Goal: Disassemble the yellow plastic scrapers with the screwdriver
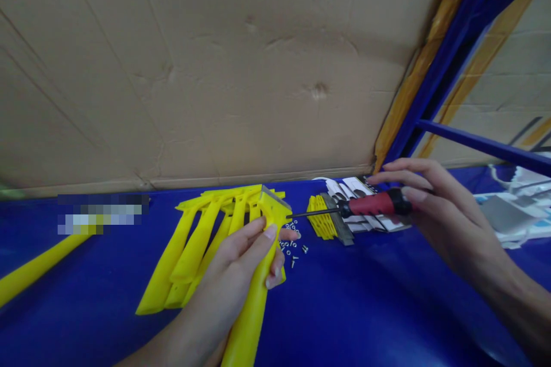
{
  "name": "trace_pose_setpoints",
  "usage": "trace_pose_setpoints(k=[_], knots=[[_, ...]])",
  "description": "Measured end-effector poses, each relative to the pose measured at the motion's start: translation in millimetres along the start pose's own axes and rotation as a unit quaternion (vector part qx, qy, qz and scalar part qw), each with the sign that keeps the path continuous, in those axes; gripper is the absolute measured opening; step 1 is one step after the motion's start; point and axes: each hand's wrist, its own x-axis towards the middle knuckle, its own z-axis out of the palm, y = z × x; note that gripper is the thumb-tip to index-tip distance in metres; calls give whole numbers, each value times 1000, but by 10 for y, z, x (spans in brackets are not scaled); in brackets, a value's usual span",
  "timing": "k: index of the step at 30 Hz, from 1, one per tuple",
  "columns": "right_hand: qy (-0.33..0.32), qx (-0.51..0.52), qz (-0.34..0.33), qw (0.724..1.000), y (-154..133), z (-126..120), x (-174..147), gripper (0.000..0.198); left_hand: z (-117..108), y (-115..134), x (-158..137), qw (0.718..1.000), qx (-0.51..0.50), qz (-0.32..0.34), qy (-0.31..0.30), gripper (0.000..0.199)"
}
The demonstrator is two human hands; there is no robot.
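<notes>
My left hand (245, 258) is wrapped round the neck of a yellow scraper (252, 309), which has a metal blade at its head and a long handle running down towards me. A screwdriver (372, 204) with a red and black grip lies almost level, its tip touching the side of the scraper head. Fingers of my right hand (443, 212) close on the black end of that grip. Loose screws and nuts (293, 245) are scattered just beyond my left fingers. Several yellow scraper handles (185, 252) lie side by side to the left of my hand.
Small yellow plastic pieces (321, 218) sit beside dark flat strips (340, 223) and white papery packets (357, 189). A second long yellow handle (47, 261) lies far left, its end blurred out. Cardboard (258, 69) and a blue frame (439, 63) bound the blue tabletop (344, 309).
</notes>
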Motion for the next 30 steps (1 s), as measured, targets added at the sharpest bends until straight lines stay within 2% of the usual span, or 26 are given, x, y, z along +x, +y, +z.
trace_pose_setpoints(k=[3, 7, 10, 14, 18, 21, 26, 28, 30], knots=[[-5, -36, 25, 999, -33, 19, -11, 26, -11, -12, 5, 1000, -5, 6, -5, 36], [13, -22, -26, 999, -60, 60, -9, 31, -55, -16, 15, 1000, -1, 9, -15, 38], [-21, -29, 26, 999, -43, 70, -5, 25, -72, -13, 17, 1000, 9, 13, -27, 37], [-3, 11, -15, 1000, -11, 62, -8, 29, -63, -21, 21, 999, 23, 19, -25, 36], [-14, -7, 18, 1000, -15, 58, -10, 22, -44, -36, 8, 1000, 12, 12, -24, 38], [9, 29, -31, 999, -19, 55, -15, 24, -28, -33, -15, 1000, 9, 13, -19, 35], [-7, 47, 1, 999, -10, 46, -25, 18, 9, -16, -37, 1000, 1, -2, -2, 30], [11, 64, -18, 998, -14, 42, -25, 27, 20, -21, -40, 1000, 1, -4, -5, 31], [18, 59, -20, 998, -30, 36, -29, 23, 20, -31, -38, 1000, 6, -6, -4, 32]])
